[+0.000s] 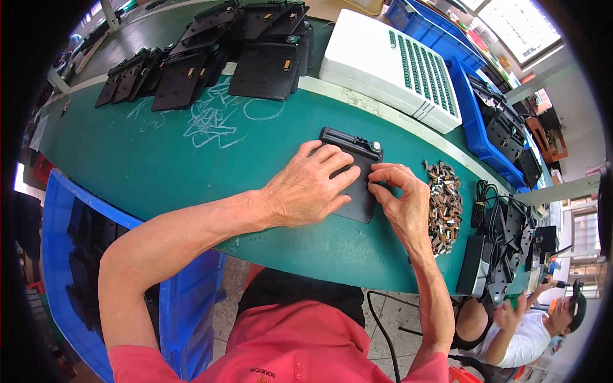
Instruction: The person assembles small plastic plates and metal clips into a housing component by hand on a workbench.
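A flat black plastic panel (355, 203) lies on the green table, with a thick bar along its far edge and a small round green part (375, 147) at its far right corner. My left hand (311, 183) rests on the panel's left and middle, fingers spread, palm down. At the panel's right edge my right hand (403, 199) is closed, thumb and index finger pinched together. Whatever sits between those fingertips is too small to make out. Just right of that hand is a heap of small metal-and-brown parts (445, 207).
Stacked black panels (265, 71) stand at the far left. A white foam tray (364, 57) holds rows of green round parts. Blue bins stand at right (488, 150) and lower left (191, 319). Cables (488, 204) and black parts lie at right, near another person (520, 332).
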Demonstrator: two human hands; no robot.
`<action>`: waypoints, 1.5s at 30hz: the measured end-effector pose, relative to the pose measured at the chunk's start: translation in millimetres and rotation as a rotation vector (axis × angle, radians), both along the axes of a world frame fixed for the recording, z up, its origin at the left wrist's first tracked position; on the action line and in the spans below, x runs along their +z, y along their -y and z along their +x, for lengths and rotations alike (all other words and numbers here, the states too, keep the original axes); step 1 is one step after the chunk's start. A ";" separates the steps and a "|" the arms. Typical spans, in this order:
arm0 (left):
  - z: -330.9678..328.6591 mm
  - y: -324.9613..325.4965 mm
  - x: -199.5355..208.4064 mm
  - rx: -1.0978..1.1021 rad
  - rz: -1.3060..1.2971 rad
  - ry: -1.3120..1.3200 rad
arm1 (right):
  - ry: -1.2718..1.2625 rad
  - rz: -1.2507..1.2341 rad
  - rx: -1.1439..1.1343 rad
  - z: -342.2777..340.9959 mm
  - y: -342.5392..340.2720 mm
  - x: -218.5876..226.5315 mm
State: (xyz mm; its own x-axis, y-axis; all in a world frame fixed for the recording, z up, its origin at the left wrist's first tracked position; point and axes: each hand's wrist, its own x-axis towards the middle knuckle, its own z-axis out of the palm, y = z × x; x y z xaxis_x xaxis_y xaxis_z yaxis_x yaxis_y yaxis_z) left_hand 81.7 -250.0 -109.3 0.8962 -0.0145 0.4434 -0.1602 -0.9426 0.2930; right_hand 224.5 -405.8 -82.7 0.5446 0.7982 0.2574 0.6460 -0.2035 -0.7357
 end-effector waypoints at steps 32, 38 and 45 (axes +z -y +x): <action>-0.4 -2.4 -2.1 -0.021 0.004 0.013 | -0.071 0.020 -0.002 1.8 5.4 -1.6; -0.2 -1.4 0.0 -0.027 0.021 0.027 | -0.011 -0.029 -0.070 -1.1 13.6 5.4; -2.4 -1.2 3.1 0.011 0.051 0.010 | -0.040 -0.273 -0.129 -7.0 21.1 10.8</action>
State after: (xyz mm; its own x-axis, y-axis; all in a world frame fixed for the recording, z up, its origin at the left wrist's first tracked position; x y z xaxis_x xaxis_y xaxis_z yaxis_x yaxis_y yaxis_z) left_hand 79.3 -248.7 -106.2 0.8918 -0.0276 0.4516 -0.1527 -0.9579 0.2430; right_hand 217.5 -426.9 -71.9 0.6511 0.7588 0.0193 0.5739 -0.4755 -0.6668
